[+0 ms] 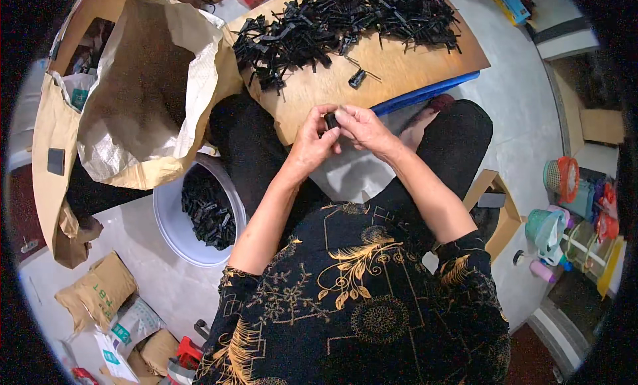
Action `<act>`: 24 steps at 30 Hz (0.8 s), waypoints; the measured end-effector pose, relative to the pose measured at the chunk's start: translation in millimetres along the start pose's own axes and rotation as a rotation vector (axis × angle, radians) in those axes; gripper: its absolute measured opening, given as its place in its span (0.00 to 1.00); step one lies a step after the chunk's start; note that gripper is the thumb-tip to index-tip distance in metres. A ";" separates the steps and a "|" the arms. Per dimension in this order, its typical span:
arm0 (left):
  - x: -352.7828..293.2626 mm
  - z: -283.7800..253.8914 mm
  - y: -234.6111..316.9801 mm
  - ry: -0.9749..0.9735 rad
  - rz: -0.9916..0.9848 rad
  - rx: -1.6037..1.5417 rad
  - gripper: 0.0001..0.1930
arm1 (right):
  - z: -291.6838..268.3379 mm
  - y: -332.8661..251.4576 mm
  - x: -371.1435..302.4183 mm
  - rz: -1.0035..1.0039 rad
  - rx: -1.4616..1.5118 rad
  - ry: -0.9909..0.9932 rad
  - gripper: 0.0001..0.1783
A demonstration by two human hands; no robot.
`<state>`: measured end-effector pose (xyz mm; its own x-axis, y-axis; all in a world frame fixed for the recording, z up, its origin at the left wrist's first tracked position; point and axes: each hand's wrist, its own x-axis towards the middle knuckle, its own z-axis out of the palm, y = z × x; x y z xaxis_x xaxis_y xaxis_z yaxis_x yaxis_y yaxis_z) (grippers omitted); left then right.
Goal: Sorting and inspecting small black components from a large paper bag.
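Note:
Over the near edge of a wooden board (302, 96), my two hands meet around a small black plastic part (331, 121). My left hand (310, 144) grips it from the left, fingers curled. Fingertips of my right hand (364, 128) pinch at its right side; they partly cover it. One loose black piece with thin prongs (357, 79) lies on the board just beyond my hands. A large heap of similar black plastic parts (352, 22) covers the board's far side.
At left stands a big open paper sack (143, 165) with a pale woven lining. Below it, a white bucket (163, 219) holds several black pieces (207, 209). Brown bags (98, 290) lie at lower left. An open cardboard box (508, 219) and colourful baskets (567, 179) are at right.

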<state>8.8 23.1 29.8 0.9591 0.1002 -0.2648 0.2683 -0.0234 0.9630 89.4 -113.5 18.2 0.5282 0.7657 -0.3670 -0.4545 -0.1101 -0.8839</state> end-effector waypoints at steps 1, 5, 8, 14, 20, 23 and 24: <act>1.3 -0.9 -1.1 0.001 -0.004 -0.006 0.20 | 0.2 -0.1 0.0 0.036 0.022 -0.004 0.13; 6.4 -3.5 -4.5 0.031 -0.082 -0.118 0.17 | 1.2 6.4 3.5 -0.075 -0.157 -0.029 0.15; 8.7 -4.5 -10.5 0.051 -0.078 -0.102 0.15 | 2.2 9.1 8.0 -0.107 -0.226 -0.052 0.15; 13.2 -0.9 -18.2 0.120 0.000 0.024 0.13 | 0.8 18.3 16.5 -0.113 -0.362 -0.001 0.15; 17.5 1.2 -33.5 0.316 0.240 0.365 0.14 | 8.2 27.0 28.6 -0.195 -0.533 0.130 0.12; 19.0 0.0 -30.0 0.336 0.229 0.385 0.14 | 11.2 23.7 29.5 -0.223 -0.530 0.165 0.11; 19.0 -1.7 -26.0 0.337 0.217 0.406 0.14 | 11.9 20.3 29.4 -0.236 -0.494 0.145 0.11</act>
<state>19.9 27.3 -0.2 0.9322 0.3607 0.0312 0.1456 -0.4523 0.8799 87.2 -85.7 -7.1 0.6839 0.7143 -0.1484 0.0590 -0.2569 -0.9646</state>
